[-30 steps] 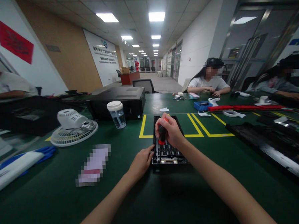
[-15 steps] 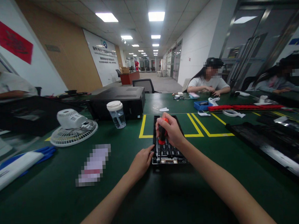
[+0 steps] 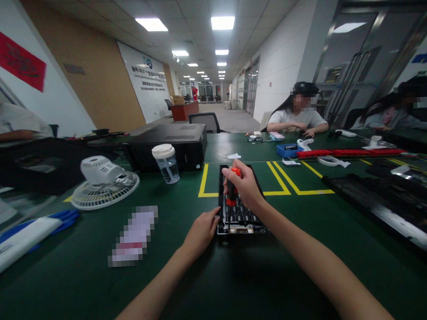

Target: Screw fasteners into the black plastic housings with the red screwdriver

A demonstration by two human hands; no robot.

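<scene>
In the middle of the table lies a narrow black case (image 3: 259,184), open on top, with rows of dark cylinder-like parts inside and a pale metallic strip at its near end. My right hand (image 3: 246,184) is closed round the red-and-black handle of a screwdriver (image 3: 232,191), which stands nearly upright over the case. Its shaft reaches down to the near left part; the tip is too small to make out. At the case's left edge my left hand (image 3: 202,232) grips the side with its thumb and fingertips, some fingers hidden.
A lidded cup (image 3: 166,165), a white fan (image 3: 105,182) and a blurred pale item (image 3: 133,237) lie to the left. Behind stands a large black box (image 3: 176,138). A long black panel (image 3: 384,213) lies right, beyond it a blue tray (image 3: 288,150). Other people sit around the table.
My right-hand fingers have shifted slightly on the screwdriver handle, and a little more of its red top shows. My left hand and the case stay in place.
</scene>
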